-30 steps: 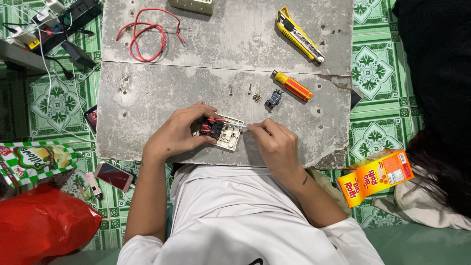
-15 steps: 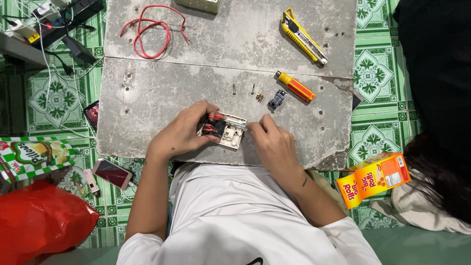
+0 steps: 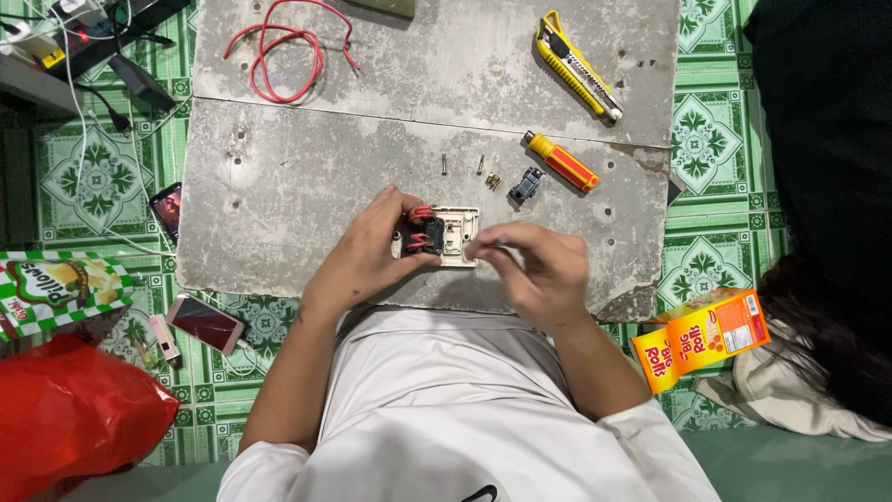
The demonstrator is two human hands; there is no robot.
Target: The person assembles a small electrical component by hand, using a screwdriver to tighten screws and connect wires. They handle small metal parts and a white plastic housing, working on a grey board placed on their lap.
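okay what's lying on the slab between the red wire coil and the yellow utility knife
In the head view, nothing: between the red wire coil and the yellow utility knife is bare grey slab.

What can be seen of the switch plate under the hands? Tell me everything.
The switch plate is a whitish, plastic-looking square lying flat near the front edge of the grey slab. Black modules with short red wire loops sit at its left end. The left hand grips that end; the right hand pinches something small at its right edge.
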